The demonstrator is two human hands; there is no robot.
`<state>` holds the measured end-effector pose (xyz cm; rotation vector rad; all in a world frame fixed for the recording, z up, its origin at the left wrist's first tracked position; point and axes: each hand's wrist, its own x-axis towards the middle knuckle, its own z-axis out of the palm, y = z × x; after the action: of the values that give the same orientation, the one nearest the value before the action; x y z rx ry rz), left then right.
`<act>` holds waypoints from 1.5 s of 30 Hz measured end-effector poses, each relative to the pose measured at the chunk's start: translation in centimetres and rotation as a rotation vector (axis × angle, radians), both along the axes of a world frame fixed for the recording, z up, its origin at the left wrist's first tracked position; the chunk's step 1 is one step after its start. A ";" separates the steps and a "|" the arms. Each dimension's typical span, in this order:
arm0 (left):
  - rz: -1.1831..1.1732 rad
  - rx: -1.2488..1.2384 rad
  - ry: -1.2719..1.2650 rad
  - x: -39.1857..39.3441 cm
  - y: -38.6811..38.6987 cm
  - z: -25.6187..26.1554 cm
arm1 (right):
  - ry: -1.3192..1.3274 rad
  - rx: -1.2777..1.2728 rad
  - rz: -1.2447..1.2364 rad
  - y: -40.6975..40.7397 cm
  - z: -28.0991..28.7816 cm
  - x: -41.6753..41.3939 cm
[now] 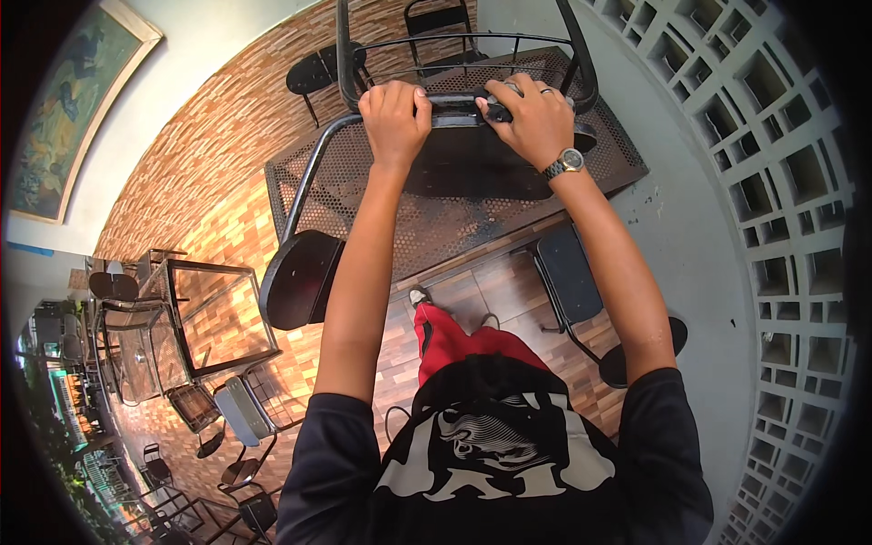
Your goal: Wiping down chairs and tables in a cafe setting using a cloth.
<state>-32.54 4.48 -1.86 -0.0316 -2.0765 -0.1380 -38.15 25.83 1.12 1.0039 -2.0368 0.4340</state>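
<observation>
A black tubular metal chair frame point(452, 103) rises in front of me, above a perforated metal table point(436, 235). My left hand point(396, 122) is closed over its crossbar. On the same bar, farther right, my right hand point(528, 119) has its fingers wrapped around a crumpled dark item point(496, 109), perhaps a cloth, pressed against the tube. A wide dark panel point(477, 163) shows between my forearms, below the bar. From the bar's left end a bent tube runs down to a rounded dark pad point(301, 279).
Below my right arm stands a black chair point(569, 279). Two more chairs point(320, 71) point(439, 34) are behind the table. Several chairs and an empty table frame point(221, 317) occupy the left. A pale wall with openwork blocks point(766, 204) borders the right; a framed painting point(75, 109) hangs left.
</observation>
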 end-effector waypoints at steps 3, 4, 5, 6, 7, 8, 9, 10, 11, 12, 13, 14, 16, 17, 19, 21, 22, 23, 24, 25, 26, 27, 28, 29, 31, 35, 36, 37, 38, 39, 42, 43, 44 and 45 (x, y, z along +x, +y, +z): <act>-0.055 0.035 0.036 0.7 0.7 -1.0 | 0.026 -0.044 -0.129 -1.6 -0.3 -0.1; -0.053 0.038 0.036 0.7 0.5 -1.1 | 0.026 -0.040 -0.128 -2.2 -0.4 0.0; -0.048 0.025 0.032 0.7 0.3 -1.1 | 0.008 -0.047 -0.148 -2.9 -0.4 0.1; -0.042 0.012 0.030 0.7 0.2 -1.0 | -0.009 -0.055 -0.168 -3.5 -0.3 0.2; -0.040 0.014 0.032 0.8 0.1 -1.1 | -0.006 -0.052 -0.153 -3.9 -0.1 0.3; -0.043 0.033 0.024 1.0 0.3 -1.1 | -0.016 -0.041 -0.153 -4.3 -0.1 0.6; -0.048 0.049 0.017 1.1 0.3 -1.2 | -0.026 -0.031 -0.153 -4.9 0.0 1.0; -0.047 0.049 0.019 1.0 0.3 -1.2 | -0.023 -0.016 -0.132 -5.6 -0.2 1.0; -0.047 0.055 0.024 0.9 0.3 -1.2 | -0.024 -0.005 -0.114 -6.1 -0.2 1.1; -0.044 0.061 0.027 1.0 0.2 -1.3 | -0.026 0.005 -0.093 -6.7 -0.1 1.3; -0.039 0.060 0.026 0.9 0.2 -1.4 | -0.036 0.034 -0.086 -7.2 0.0 1.5; -0.050 0.066 0.030 0.7 0.2 -1.4 | -0.037 0.032 -0.081 -7.3 -0.1 1.5; -0.071 0.071 0.037 0.8 0.2 -1.5 | 0.010 0.027 -0.006 -7.3 -0.4 1.4; -0.069 0.067 0.035 0.8 0.0 -1.4 | -0.007 0.081 0.020 -6.7 -0.4 1.1; -0.055 0.065 0.040 0.7 0.2 -1.4 | -0.012 0.083 0.040 -5.9 -0.5 0.9; -0.065 0.074 0.039 1.0 0.0 -1.3 | -0.031 0.108 0.032 -5.5 -0.4 1.3; -0.064 0.068 0.021 1.1 0.0 -1.3 | -0.031 0.109 0.029 -5.3 -0.4 1.2; -0.062 0.063 0.002 1.1 0.0 -1.3 | -0.032 0.088 0.047 -5.1 -0.5 1.1; -0.057 0.058 -0.012 1.2 -0.1 -1.2 | -0.033 0.065 0.068 -5.1 -0.6 1.1; -0.058 0.057 -0.013 1.3 -0.1 -1.2 | -0.035 0.065 0.067 -4.9 -0.6 1.2; -0.062 0.046 -0.016 1.4 -0.2 -1.1 | -0.022 0.049 0.066 -4.5 -0.5 1.2; -0.066 0.036 -0.018 1.5 -0.2 -1.0 | -0.011 0.036 0.066 -4.1 -0.5 1.2; -0.066 0.038 -0.021 1.5 -0.1 -1.0 | -0.006 0.029 0.066 -3.5 -0.5 1.1; -0.070 0.032 -0.008 1.5 0.1 -0.9 | -0.006 0.028 0.054 -2.7 -0.4 1.0; -0.082 0.033 0.001 1.5 0.3 -0.8 | 0.003 0.024 0.026 -1.0 -0.1 0.7; -0.092 0.043 0.010 1.6 0.2 -0.9 | -0.038 0.019 -0.040 1.0 0.1 0.5; -0.094 0.043 0.027 1.6 0.3 -0.9 | -0.042 0.005 -0.053 1.1 0.1 0.4; -0.095 0.042 0.045 1.5 0.3 -0.9 | -0.045 -0.008 -0.064 1.0 0.1 0.4; -0.093 0.042 0.047 1.3 0.2 -0.9 | -0.053 -0.024 -0.090 0.7 0.0 0.4; -0.092 0.049 0.052 1.2 0.3 -0.9 | -0.053 -0.023 -0.087 0.3 -0.2 0.4; -0.107 0.096 0.058 0.9 0.3 -0.5 | 0.050 -0.110 -0.123 -1.2 -0.6 -0.1; -0.129 0.135 0.057 1.0 0.2 -0.3 | 0.052 -0.103 -0.139 -1.6 -0.5 -0.1; -0.138 0.136 0.034 1.2 0.2 -0.2 | 0.054 -0.095 -0.154 -2.0 -0.4 -0.1; -0.132 0.136 0.039 1.4 0.0 0.0 | 0.058 -0.095 -0.147 -2.3 -0.3 -0.1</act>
<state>-31.13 4.45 -1.84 -0.0881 -2.0210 -0.3566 -38.22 23.57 0.81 0.7944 -2.0022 0.4147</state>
